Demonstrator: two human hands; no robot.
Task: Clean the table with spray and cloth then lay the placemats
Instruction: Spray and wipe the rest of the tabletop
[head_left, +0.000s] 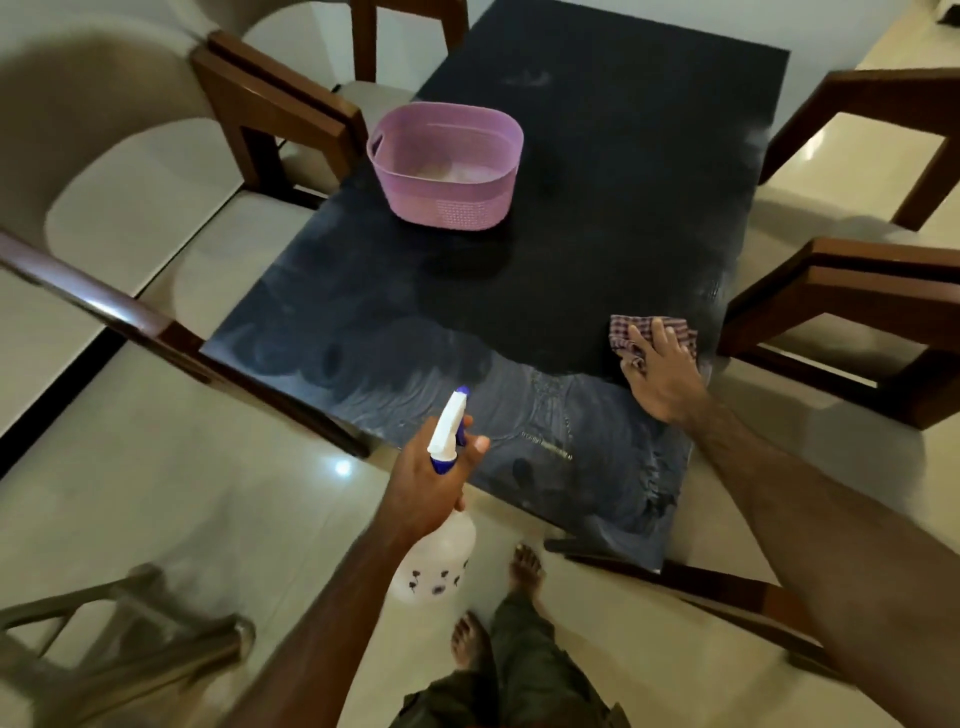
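The dark table (571, 234) shows wet wipe streaks along its near side. My left hand (431, 478) grips the neck of a clear spray bottle (439, 556) with a white and blue nozzle, held just off the table's near left edge. My right hand (660, 371) presses with straight fingers on a checked cloth (623, 332) near the table's right edge. No placemats are in view.
A pink plastic basket (447, 166) stands on the table's far left part. Wooden chairs (852, 322) with pale seats surround the table on both sides. My bare feet (524, 566) stand on the glossy tiled floor at the near end.
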